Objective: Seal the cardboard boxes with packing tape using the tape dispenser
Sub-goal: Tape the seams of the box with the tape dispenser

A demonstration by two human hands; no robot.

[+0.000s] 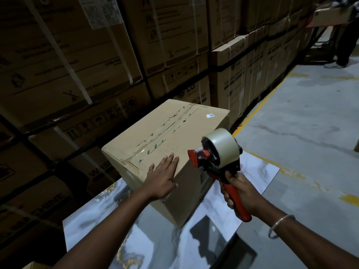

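Cardboard box (165, 136) under flat left hand (162, 177) — right hand (240, 193) grips tape dispenser (219, 160)

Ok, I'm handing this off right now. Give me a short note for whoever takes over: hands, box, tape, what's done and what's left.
Left hand: flat, fingers straight, pressing the near top edge of the cardboard box.
Right hand: grips the red handle of the tape dispenser, held in the air beside the box, not touching it.
Box stands on a marbled sheet.
Done: old tape covers the centre seam, split near the middle.
Left: run fresh tape along that seam.
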